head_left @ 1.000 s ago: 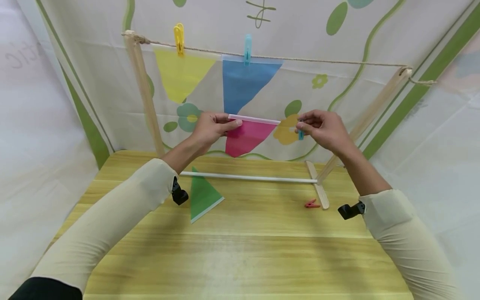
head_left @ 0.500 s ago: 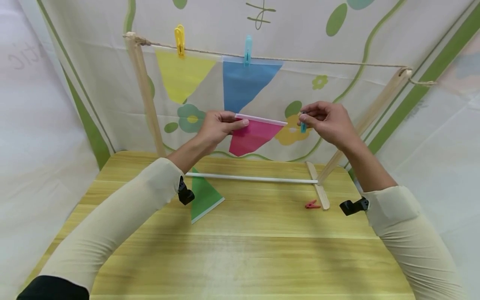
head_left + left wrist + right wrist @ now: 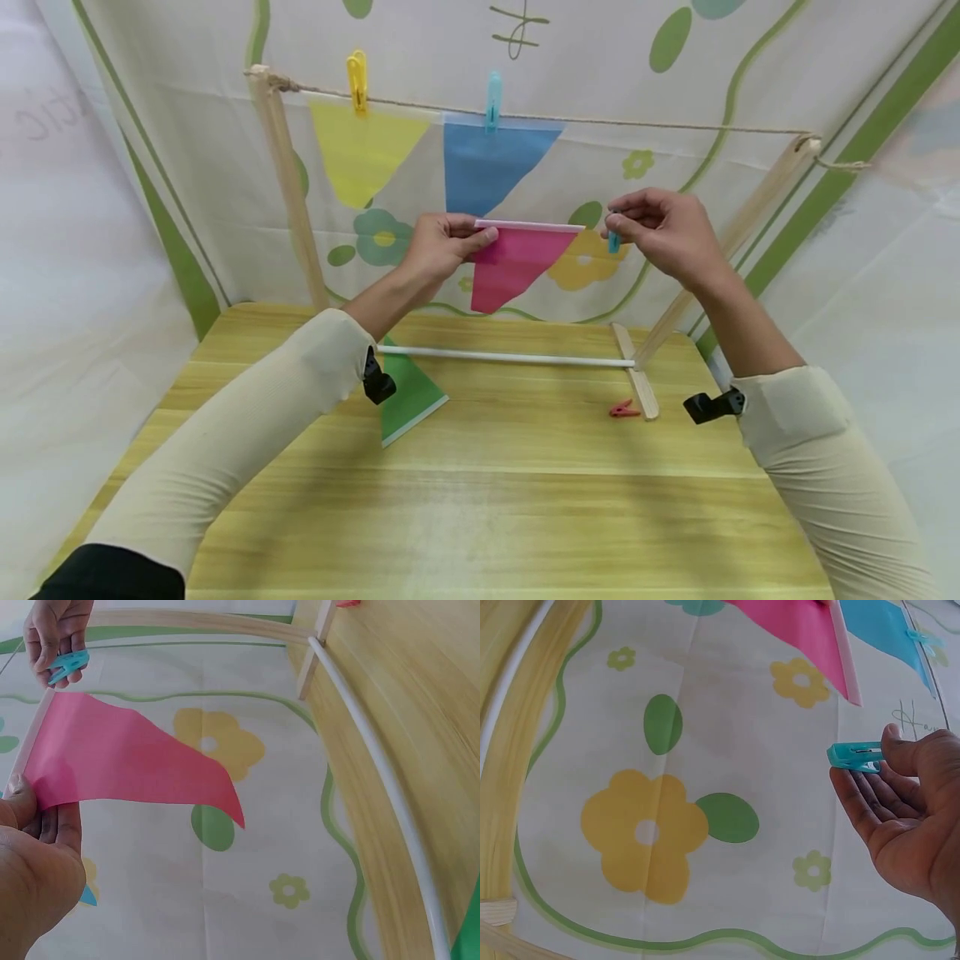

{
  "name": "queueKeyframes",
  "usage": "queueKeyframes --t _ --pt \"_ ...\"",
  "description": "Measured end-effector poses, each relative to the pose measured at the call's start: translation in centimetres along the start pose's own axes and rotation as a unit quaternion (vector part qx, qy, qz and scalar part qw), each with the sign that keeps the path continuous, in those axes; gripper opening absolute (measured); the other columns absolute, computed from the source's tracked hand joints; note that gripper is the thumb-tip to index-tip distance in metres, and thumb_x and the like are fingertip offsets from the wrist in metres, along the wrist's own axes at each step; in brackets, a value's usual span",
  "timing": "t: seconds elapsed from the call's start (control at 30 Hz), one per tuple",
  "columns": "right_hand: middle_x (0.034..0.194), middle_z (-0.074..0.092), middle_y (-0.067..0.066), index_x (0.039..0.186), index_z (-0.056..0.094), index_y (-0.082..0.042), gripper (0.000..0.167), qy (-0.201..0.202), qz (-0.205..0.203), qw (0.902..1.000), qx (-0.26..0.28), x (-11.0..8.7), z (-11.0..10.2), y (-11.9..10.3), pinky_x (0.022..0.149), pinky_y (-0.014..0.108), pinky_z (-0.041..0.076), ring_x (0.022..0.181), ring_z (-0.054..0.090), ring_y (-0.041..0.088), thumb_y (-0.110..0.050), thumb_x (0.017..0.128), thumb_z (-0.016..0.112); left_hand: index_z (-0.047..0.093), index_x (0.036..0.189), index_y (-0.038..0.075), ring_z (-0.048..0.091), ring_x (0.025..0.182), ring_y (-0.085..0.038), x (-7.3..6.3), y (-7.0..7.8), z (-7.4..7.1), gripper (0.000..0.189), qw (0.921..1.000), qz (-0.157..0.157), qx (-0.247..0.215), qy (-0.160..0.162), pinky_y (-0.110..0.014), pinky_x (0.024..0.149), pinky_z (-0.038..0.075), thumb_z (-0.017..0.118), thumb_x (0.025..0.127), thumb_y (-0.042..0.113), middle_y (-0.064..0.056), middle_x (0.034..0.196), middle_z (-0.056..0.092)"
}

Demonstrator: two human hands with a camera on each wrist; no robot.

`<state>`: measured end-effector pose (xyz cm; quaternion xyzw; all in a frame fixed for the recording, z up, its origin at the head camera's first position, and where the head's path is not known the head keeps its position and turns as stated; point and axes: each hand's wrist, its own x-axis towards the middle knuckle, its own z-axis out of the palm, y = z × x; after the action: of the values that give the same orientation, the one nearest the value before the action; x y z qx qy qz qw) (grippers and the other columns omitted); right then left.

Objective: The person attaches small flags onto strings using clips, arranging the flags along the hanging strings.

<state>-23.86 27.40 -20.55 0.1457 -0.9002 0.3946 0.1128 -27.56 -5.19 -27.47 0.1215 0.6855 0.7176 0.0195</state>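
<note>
Below the twine (image 3: pixel 645 125), I see the left hand (image 3: pixel 444 246) pinching the pink flag (image 3: pixel 521 267), farther right and leveler than 1 second ago. The right hand (image 3: pixel 669 235), now higher, pinches a turquoise clip (image 3: pixel 613 242) apart from the flag's corner. Bare twine spans the blue flag (image 3: pixel 495 171) to the right post (image 3: pixel 761 196). Only left wrist shows the pink tip pointed.

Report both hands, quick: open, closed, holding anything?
Left hand: closed, pinching the pink pennant near one upper corner.
Right hand: closed, pinching a turquoise clothespin, which is apart from the pink pennant.
</note>
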Motion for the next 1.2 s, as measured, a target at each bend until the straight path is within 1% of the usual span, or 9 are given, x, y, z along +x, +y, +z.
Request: queueKeyframes --t 0.13,0.3,0.47,0.6,0.7,0.83,1.0,1.2 --pt "0.096 0.081 -0.02 0.136 0.074 0.002 0.039 0.004 -0.008 0.9999 0.013 0.1 -0.2 -0.4 0.083 0.012 0.06 0.087 0.079 -0.003 -0.029 0.112 0.074 0.081 0.131 -0.004 0.08 0.088 -0.013 0.1 0.1 0.2 0.03 1.0 -0.001 -0.002 -0.003 -0.028 0.091 0.068 0.078 0.107 0.014 -0.015 0.114 0.084" --pt "0.095 0.08 -0.021 0.134 0.074 0.003 0.036 0.014 -0.013 0.9995 0.025 0.5 -0.6 -1.1 0.083 0.011 0.061 0.085 0.079 -0.003 -0.025 0.111 0.075 0.08 0.133 -0.004 0.079 0.091 -0.014 0.2 0.5 0.3 0.031 0.9999 0.001 -0.001 -0.011 -0.028 0.094 0.068 0.077 0.108 0.015 -0.013 0.114 0.084" --pt "0.094 0.08 -0.022 0.133 0.075 0.002 0.035 0.018 -0.007 0.9994 0.028 0.7 -0.8 -1.6 0.082 0.011 0.061 0.085 0.079 -0.003 -0.025 0.11 0.077 0.08 0.132 -0.004 0.079 0.088 -0.012 0.4 0.8 0.3 0.031 1.0 0.006 -0.003 0.004 -0.029 0.091 0.069 0.078 0.107 0.015 -0.009 0.108 0.084" --pt "0.095 0.081 -0.021 0.133 0.075 0.003 0.035 0.018 -0.011 0.9992 0.033 0.7 -0.9 -1.8 0.083 0.011 0.062 0.085 0.079 -0.002 -0.024 0.11 0.077 0.081 0.13 -0.004 0.081 0.087 -0.012 0.6 0.9 0.2 0.032 0.9998 0.01 0.004 0.014 -0.031 0.093 0.07 0.081 0.105 0.016 -0.014 0.112 0.085" --pt "0.095 0.08 -0.021 0.134 0.074 0.003 0.036 0.018 -0.016 0.9993 0.03 0.7 -1.0 -1.8 0.084 0.011 0.061 0.086 0.079 -0.003 -0.024 0.111 0.076 0.082 0.129 -0.003 0.082 0.088 -0.013 0.7 1.1 0.3 0.032 0.9997 0.018 0.009 0.013 -0.033 0.094 0.07 0.084 0.104 0.016 -0.017 0.116 0.085" --pt "0.094 0.08 -0.022 0.134 0.075 0.004 0.035 0.023 -0.024 0.9991 0.027 0.7 -1.2 -2.1 0.084 0.01 0.06 0.085 0.078 -0.003 -0.023 0.111 0.076 0.083 0.127 -0.002 0.083 0.088 -0.014 0.8 1.4 0.7 0.031 0.9996 0.028 0.005 0.009 -0.034 0.094 0.07 0.085 0.102 0.015 -0.018 0.116 0.085" --pt "0.092 0.081 -0.019 0.132 0.075 0.005 0.033 0.026 -0.036 0.9982 0.04 1.0 -1.5 -2.7 0.082 0.011 0.062 0.084 0.079 -0.001 -0.02 0.11 0.076 0.082 0.128 -0.004 0.083 0.088 -0.014 1.1 1.7 1.2 0.031 0.9994 0.031 -0.01 0.007 -0.036 0.096 0.07 0.084 0.103 0.014 -0.02 0.117 0.085" --pt "0.093 0.082 -0.018 0.132 0.075 0.004 0.033 0.027 -0.044 0.9976 0.047 1.0 -1.7 -3.2 0.083 0.011 0.062 0.085 0.08 0.001 -0.02 0.11 0.077 0.081 0.13 -0.005 0.083 0.092 -0.016 1.2 1.9 1.8 0.032 0.9995 0.028 -0.001 0.013 -0.036 0.098 0.069 0.08 0.105 0.015 -0.023 0.121 0.084"
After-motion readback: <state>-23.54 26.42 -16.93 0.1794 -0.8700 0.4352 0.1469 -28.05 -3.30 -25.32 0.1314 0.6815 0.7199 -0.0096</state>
